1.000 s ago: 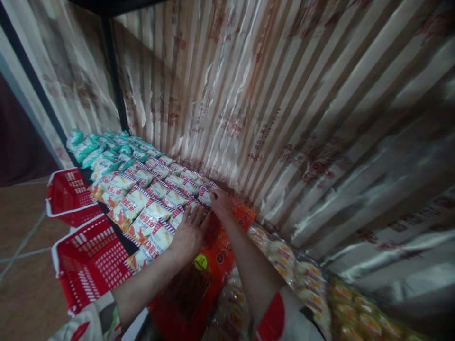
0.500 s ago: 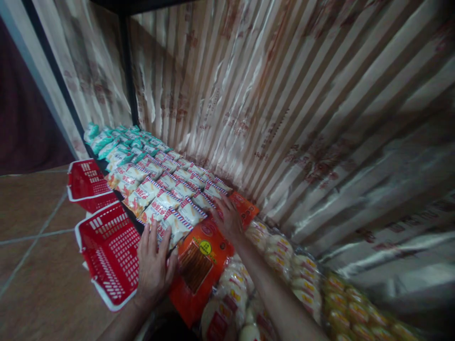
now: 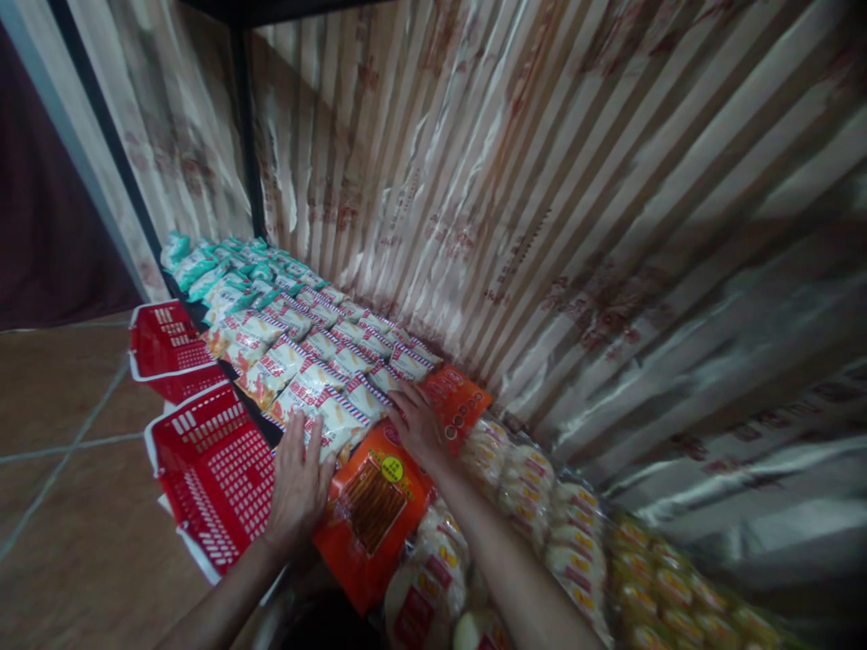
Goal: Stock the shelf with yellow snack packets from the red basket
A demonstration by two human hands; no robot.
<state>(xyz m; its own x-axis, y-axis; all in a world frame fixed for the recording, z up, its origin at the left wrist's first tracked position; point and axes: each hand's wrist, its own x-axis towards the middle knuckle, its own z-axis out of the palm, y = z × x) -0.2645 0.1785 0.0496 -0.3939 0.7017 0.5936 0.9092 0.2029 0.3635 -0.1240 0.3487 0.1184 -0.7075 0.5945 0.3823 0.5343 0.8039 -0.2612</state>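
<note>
Fingers of the left hand (image 3: pixel 298 487) and right hand (image 3: pixel 421 431) are lying loosely spread, gripping nothing as far as this dim view is showing, against white packets (image 3: pixel 337 419) beside the orange packet (image 3: pixel 372 506). The white ones are looking light, soft, crushable; striped edges are offering safer hold.

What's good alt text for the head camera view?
A person's left hand and right hand, fingers open, are where white snack packets meet an orange packet picturing brown strips. Teal packets lie beyond, round clear-wrapped items to the right, and two red shopping baskets to the left.
</note>
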